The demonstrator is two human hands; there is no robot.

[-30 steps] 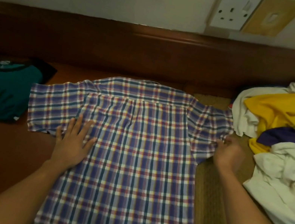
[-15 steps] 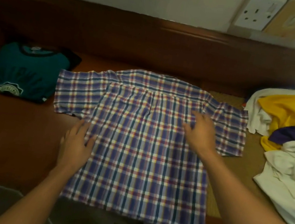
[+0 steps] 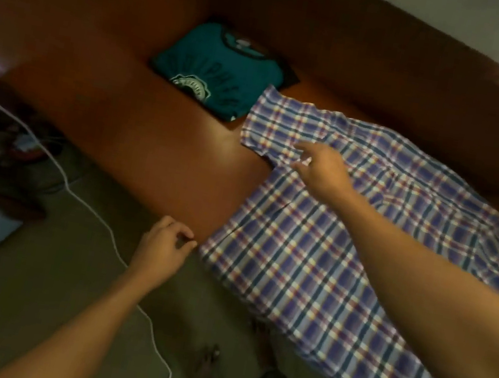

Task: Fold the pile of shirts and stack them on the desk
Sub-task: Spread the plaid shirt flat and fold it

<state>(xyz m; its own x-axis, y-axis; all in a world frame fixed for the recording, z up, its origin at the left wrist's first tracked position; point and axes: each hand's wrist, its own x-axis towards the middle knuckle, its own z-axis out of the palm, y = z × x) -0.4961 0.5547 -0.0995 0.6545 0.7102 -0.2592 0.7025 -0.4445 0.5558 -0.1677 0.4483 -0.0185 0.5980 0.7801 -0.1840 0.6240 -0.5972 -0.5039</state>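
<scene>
Blue, red and white plaid shirt; teal printed T-shirt; reddish-brown desk.

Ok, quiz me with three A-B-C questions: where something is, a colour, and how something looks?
1. Where is the folded shirt? A) on the desk, beside the checked shirt B) on the floor C) in a drawer
2. Its colour? A) yellow B) teal C) white
3. The checked shirt is: A) rolled up B) folded small C) spread out
1 A, it lies on the desk past the sleeve; 2 B, teal with a pale print; 3 C, it lies open and flat.
</scene>
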